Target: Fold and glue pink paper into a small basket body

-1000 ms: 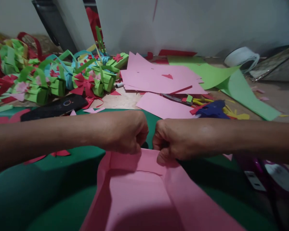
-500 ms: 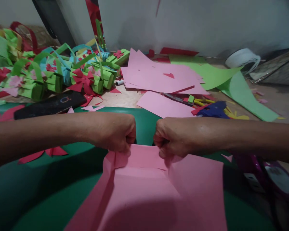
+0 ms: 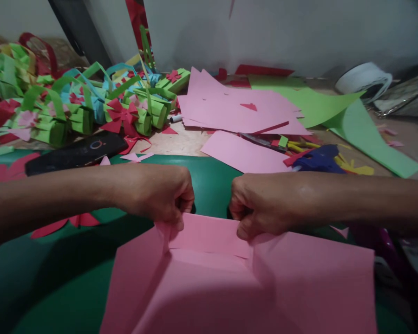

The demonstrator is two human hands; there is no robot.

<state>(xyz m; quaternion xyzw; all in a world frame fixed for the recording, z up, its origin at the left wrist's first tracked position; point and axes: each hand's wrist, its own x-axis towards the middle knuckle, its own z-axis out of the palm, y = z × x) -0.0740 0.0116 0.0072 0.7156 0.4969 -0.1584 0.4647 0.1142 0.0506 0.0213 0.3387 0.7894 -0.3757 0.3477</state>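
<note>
A large pink paper sheet (image 3: pixel 237 283) lies creased over a green mat (image 3: pixel 73 278) in front of me. My left hand (image 3: pixel 156 195) is closed, pinching the left corner of a folded flap at the sheet's far edge. My right hand (image 3: pixel 261 204) is closed too, pinching the flap's right corner. The two fists sit side by side, a small gap between them. The sides of the sheet are spread out flat to left and right.
A heap of green, blue and red paper baskets (image 3: pixel 73 106) fills the back left. A black phone (image 3: pixel 76 153) lies beside it. Loose pink sheets (image 3: pixel 237 111), green sheets (image 3: pixel 334 111), a blue glue gun (image 3: pixel 320 160) and a tape roll (image 3: pixel 364 79) lie behind.
My hands have drawn slightly apart along the flap. The pink sheet's sides, raised a second ago, have opened outwards and now lie flatter and wider.
</note>
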